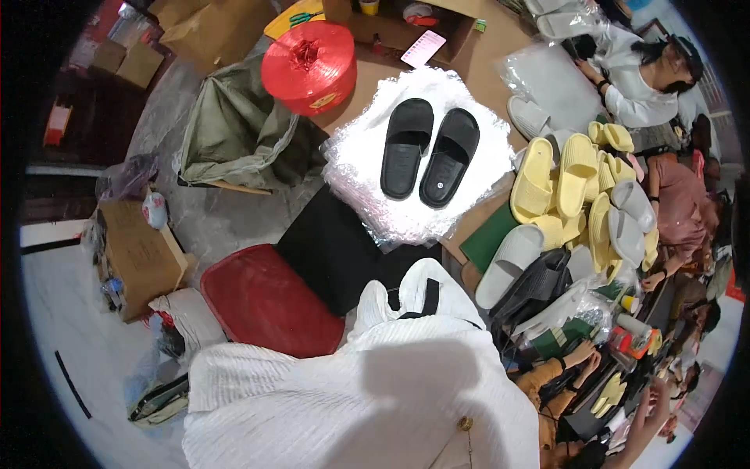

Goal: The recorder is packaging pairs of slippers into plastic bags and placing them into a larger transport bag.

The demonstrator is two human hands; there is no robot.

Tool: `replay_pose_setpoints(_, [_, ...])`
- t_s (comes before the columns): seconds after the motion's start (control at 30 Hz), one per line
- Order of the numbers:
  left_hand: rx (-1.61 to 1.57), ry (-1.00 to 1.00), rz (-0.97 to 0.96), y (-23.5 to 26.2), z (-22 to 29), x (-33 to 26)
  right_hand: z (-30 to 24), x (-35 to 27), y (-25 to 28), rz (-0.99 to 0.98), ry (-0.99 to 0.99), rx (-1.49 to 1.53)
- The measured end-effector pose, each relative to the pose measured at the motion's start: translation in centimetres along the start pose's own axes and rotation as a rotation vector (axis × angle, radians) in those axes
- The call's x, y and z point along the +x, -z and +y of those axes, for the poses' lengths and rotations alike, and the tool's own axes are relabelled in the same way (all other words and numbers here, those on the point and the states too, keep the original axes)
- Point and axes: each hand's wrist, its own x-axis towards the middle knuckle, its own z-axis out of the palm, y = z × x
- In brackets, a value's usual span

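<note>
A pair of black slide slippers (428, 152) lies side by side, soles down, on a stack of clear plastic bags (359, 168) on the brown table. Neither my left hand nor my right hand shows in the picture. Only my white ribbed top (351, 391) fills the lower middle, with a black strap (429, 297) over it. Nothing touches the slippers.
A big red spool of twine (309, 66) stands behind the bags. Yellow and grey slippers (578, 195) are heaped at the right, where several people sit working. A red stool (266, 301), a green sack (234, 129) and cardboard boxes (141, 254) lie to the left.
</note>
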Motion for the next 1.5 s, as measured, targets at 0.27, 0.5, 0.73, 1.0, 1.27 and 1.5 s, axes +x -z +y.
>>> replay_pose_setpoints(0.27, [-0.294, 0.232, -0.193, -1.2, 6.6, -8.9, -0.8, 2.0, -5.0, -0.075, -0.165, 0.150])
replay_pose_setpoints(0.5, [-0.366, -0.025, -0.012, -2.8, 19.2, -11.1, -4.9, 0.6, -11.2, -0.147, -0.264, 0.321])
replay_pose_setpoints(0.73, [-0.863, -0.319, 0.569, 3.0, 15.2, -10.6, -6.8, -2.4, -20.8, -0.475, -0.546, 0.523])
replay_pose_setpoints(1.0, [-1.268, -0.298, 0.963, 13.6, 12.2, -13.2, -16.5, -20.2, -30.8, -0.985, -0.689, 0.511])
replay_pose_setpoints(1.27, [-1.914, -0.557, 1.005, 11.3, 13.4, -10.9, -19.7, -21.4, -34.7, -1.127, -0.493, 0.736])
replay_pose_setpoints(1.5, [-2.416, -0.764, 0.976, 7.6, 18.4, -9.6, -16.7, -7.4, -36.0, -1.252, -0.416, 0.497])
